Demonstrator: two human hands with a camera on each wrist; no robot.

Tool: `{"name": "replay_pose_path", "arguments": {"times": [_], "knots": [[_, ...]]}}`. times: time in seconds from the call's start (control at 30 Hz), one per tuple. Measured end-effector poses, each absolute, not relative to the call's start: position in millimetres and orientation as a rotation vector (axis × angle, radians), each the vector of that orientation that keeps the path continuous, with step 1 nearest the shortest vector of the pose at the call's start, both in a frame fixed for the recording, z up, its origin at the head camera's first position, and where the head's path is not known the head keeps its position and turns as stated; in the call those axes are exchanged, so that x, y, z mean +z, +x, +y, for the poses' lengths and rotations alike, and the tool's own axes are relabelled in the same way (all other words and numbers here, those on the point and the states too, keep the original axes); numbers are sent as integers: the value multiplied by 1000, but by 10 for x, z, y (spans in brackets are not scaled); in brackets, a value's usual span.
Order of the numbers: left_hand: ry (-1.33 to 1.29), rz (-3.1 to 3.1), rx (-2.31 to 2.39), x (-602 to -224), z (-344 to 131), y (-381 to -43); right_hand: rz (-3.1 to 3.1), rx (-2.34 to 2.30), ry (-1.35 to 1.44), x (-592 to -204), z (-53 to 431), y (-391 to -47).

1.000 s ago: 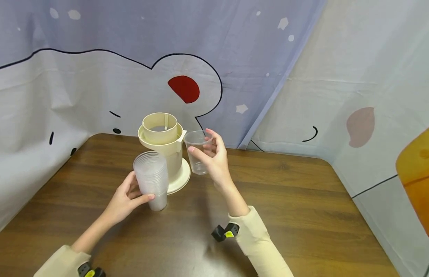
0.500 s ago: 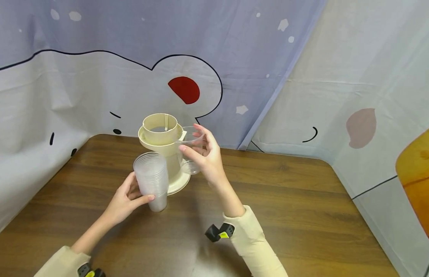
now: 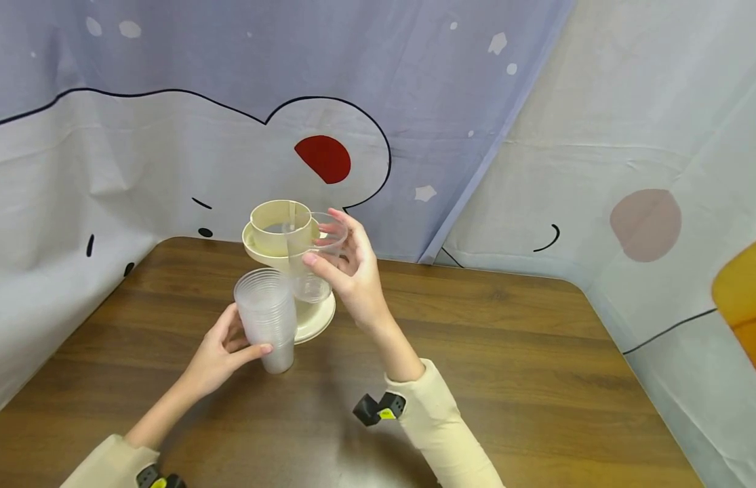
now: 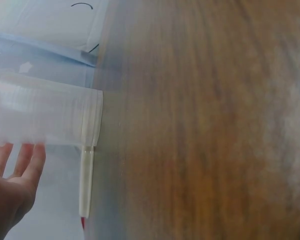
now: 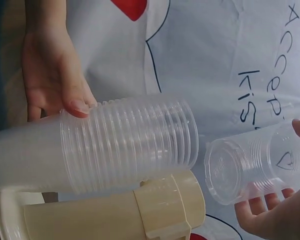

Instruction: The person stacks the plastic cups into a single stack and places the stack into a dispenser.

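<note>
My left hand (image 3: 215, 352) grips a nested stack of clear plastic cups (image 3: 266, 315), thumb in front; the left wrist view shows its fingers along the stack (image 4: 40, 110). The stack is upright, rims up; I cannot tell whether its bottom touches the table. A single clear plastic cup (image 3: 310, 286) is held by my right hand (image 3: 362, 288) between thumb and fingers, up in the air right of the stack. In the right wrist view this cup's base (image 5: 225, 170) is apart from the stack's top rim (image 5: 190, 132). Nothing is visible inside it.
Behind the cups stands a cream plastic cylinder (image 3: 270, 244) with a ring-shaped open top and a round base plate (image 3: 316, 318). The brown wooden table (image 3: 506, 366) reaches back to a printed curtain (image 3: 414, 102). Each wrist wears a small black camera (image 3: 378, 409).
My right hand has carried the single cup left and slightly up, from beside the cream cylinder to in front of it. My left hand and the stack have stayed in place.
</note>
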State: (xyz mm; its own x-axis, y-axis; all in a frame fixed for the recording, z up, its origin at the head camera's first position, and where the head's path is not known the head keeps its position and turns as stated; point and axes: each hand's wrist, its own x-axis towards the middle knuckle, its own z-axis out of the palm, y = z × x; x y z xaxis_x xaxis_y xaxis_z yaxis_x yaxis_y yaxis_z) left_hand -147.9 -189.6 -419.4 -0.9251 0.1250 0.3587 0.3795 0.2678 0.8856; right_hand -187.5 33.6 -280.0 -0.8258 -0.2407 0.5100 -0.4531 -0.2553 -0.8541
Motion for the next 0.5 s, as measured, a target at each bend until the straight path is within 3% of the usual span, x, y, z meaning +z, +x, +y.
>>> {"name": "replay_pose_path", "arguments": {"times": [0.5], "knots": [[-491,-2312,-1724,-4187,-1905,-1482,-1769,2123,1077,-2803,228,-1859]]}}
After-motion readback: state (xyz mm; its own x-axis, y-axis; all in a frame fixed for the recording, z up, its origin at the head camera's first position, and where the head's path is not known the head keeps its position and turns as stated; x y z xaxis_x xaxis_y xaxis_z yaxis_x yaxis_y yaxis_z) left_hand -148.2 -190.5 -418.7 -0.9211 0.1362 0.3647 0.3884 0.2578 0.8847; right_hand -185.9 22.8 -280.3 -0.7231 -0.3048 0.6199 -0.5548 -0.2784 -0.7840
